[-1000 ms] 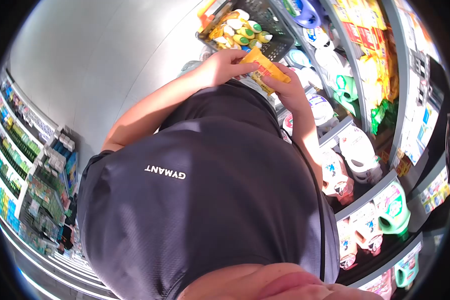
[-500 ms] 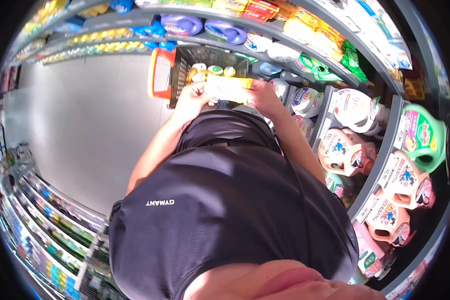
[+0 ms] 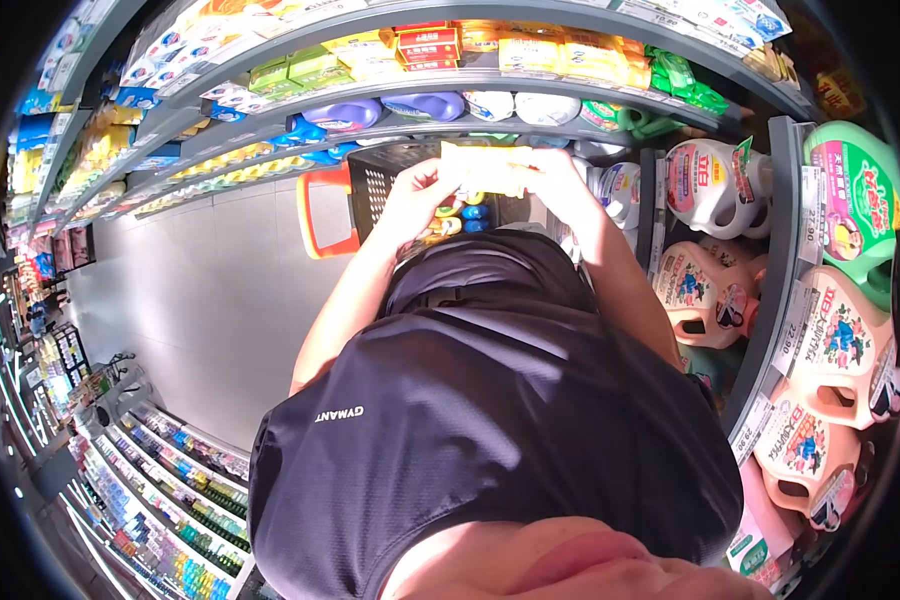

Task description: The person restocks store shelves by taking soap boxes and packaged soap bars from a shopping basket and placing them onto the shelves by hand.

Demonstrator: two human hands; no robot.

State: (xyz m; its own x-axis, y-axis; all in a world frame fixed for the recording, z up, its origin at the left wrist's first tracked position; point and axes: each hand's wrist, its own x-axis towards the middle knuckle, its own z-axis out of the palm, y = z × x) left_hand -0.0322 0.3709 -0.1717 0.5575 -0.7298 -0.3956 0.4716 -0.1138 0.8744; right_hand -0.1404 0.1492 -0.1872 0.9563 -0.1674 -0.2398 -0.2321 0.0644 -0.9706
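Observation:
Both hands hold a yellow-and-white packet (image 3: pixel 485 168) by its two ends; bright light washes out its print. My left hand (image 3: pixel 420 198) pinches the left end, and my right hand (image 3: pixel 558 180) is closed on the right end. Below and behind the packet is a dark plastic shopping basket (image 3: pixel 370 192) with an orange-red handle (image 3: pixel 322 215). Several yellow, green and blue items (image 3: pixel 477 215) lie inside it, partly hidden by the packet, my hands and my dark shirt.
Shelves ahead carry purple bottles (image 3: pixel 423 105), red boxes (image 3: pixel 428 45) and yellow packs (image 3: pixel 570 55). Close on the right, shelves hold large detergent jugs, pink (image 3: pixel 705 290) and green (image 3: pixel 855 200). A grey tiled floor (image 3: pixel 200 290) stretches left towards more stocked shelving (image 3: pixel 170 500).
The view has tilted, showing more of the upper shelves. My hands and the packet appear slightly further right and higher over the basket, and blue items inside it have come into sight.

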